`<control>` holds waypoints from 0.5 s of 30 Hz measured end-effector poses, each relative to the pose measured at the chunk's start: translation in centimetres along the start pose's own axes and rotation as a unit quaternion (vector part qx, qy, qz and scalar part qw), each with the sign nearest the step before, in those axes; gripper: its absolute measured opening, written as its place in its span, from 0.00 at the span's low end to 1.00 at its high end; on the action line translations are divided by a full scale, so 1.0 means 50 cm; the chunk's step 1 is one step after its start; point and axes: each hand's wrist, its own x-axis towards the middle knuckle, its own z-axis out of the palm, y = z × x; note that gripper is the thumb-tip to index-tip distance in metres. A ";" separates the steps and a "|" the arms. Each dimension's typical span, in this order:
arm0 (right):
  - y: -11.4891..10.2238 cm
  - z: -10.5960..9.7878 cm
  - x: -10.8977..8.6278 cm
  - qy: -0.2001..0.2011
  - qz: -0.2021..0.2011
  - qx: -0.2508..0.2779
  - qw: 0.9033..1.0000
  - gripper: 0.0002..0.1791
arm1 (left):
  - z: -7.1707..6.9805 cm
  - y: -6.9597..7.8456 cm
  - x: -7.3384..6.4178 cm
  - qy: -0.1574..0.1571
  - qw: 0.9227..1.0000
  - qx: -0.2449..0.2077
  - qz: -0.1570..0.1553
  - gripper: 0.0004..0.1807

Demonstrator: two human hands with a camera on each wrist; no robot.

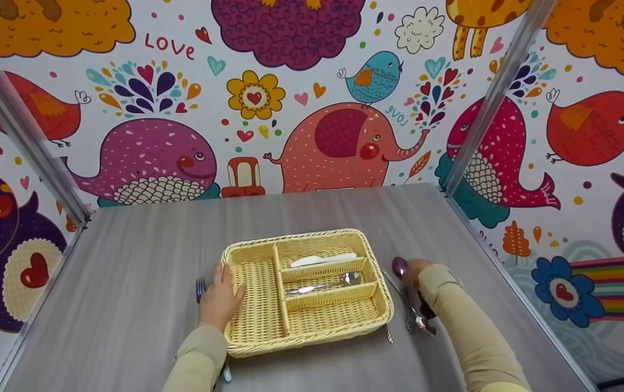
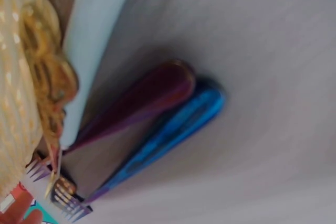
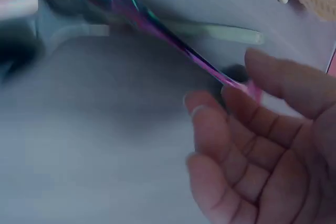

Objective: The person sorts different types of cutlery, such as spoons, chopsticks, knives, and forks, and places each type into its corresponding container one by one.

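A woven cutlery basket (image 1: pixel 255 348) with compartments stands on the table. My left hand (image 1: pixel 219 302) holds its left side, thumb inside the wall and fingers along the rim; in the left wrist view only fingertips (image 2: pixel 23 211) show. Right of the basket, my right hand (image 1: pixel 414 272) pinches a shiny purple spoon (image 1: pixel 399 265). The right wrist view shows its iridescent handle (image 3: pixel 168 38) stretching to the upper left, its pink end between thumb and forefinger of the hand (image 3: pixel 262 145). Inside the basket, a white-handled knife (image 1: pixel 323 260) and a silver spoon (image 1: pixel 323 284) lie in separate narrow compartments.
Beside the basket's left wall lie a blue-handled fork (image 2: pixel 173 129), a purple-handled fork (image 2: pixel 142 95), a gold ornate handle (image 2: pixel 50 72) and a pale blue handle (image 2: pixel 97 40). More cutlery (image 1: pixel 411 316) lies under my right forearm. Patterned walls (image 1: pixel 312 147) surround the table (image 1: pixel 138 261).
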 end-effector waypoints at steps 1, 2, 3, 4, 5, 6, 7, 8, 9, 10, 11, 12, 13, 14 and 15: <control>0.006 0.008 0.002 -0.001 0.014 0.024 1.000 0.08 | 0.000 0.000 -0.001 0.000 1.000 0.000 0.000 0.38; 0.011 0.017 0.006 0.000 0.025 0.044 0.999 0.07 | 0.000 -0.001 -0.001 -0.001 1.000 0.000 -0.001 0.38; 0.015 0.024 0.010 0.004 0.032 0.055 0.998 0.05 | 0.000 -0.001 -0.001 -0.003 1.000 0.000 -0.001 0.38; 0.018 0.031 0.014 0.007 0.040 0.066 0.997 0.04 | -0.001 -0.001 -0.001 -0.003 1.000 0.000 -0.001 0.38; 0.020 0.038 0.017 0.010 0.043 0.075 0.996 0.04 | -0.001 -0.001 0.000 -0.003 1.000 0.001 0.001 0.38; 0.021 0.044 0.021 0.011 0.045 0.084 0.995 0.03 | -0.002 -0.001 0.000 -0.003 1.000 0.001 0.002 0.37; 0.022 0.050 0.025 0.011 0.047 0.092 0.995 0.03 | -0.002 -0.001 0.000 -0.002 1.000 0.002 0.003 0.37; 0.023 0.055 0.030 0.012 0.050 0.103 0.993 0.03 | -0.003 -0.001 0.000 -0.002 1.000 0.002 0.004 0.37; 0.025 0.059 0.036 0.012 0.051 0.115 0.992 0.04 | -0.003 -0.001 0.000 -0.001 1.000 0.002 0.005 0.37; 0.028 0.063 0.042 0.005 0.051 0.137 0.989 0.05 | -0.003 0.000 0.000 -0.001 1.000 0.002 0.005 0.37; 0.030 0.064 0.046 0.000 0.048 0.158 0.986 0.05 | -0.003 -0.001 0.000 0.001 1.000 0.002 0.007 0.37; 0.033 0.065 0.053 -0.008 0.047 0.175 0.983 0.06 | -0.002 -0.001 0.000 0.001 1.000 0.001 0.008 0.37; 0.042 0.067 0.063 -0.021 0.032 0.199 0.979 0.08 | -0.001 -0.001 0.000 0.001 1.000 0.001 0.009 0.37; 0.047 0.066 0.072 -0.027 0.023 0.210 0.977 0.08 | 0.000 0.000 -0.001 0.003 1.000 0.000 0.010 0.37; 0.052 0.065 0.080 -0.031 0.013 0.219 0.975 0.09 | 0.001 -0.001 0.000 0.004 1.000 -0.001 0.011 0.37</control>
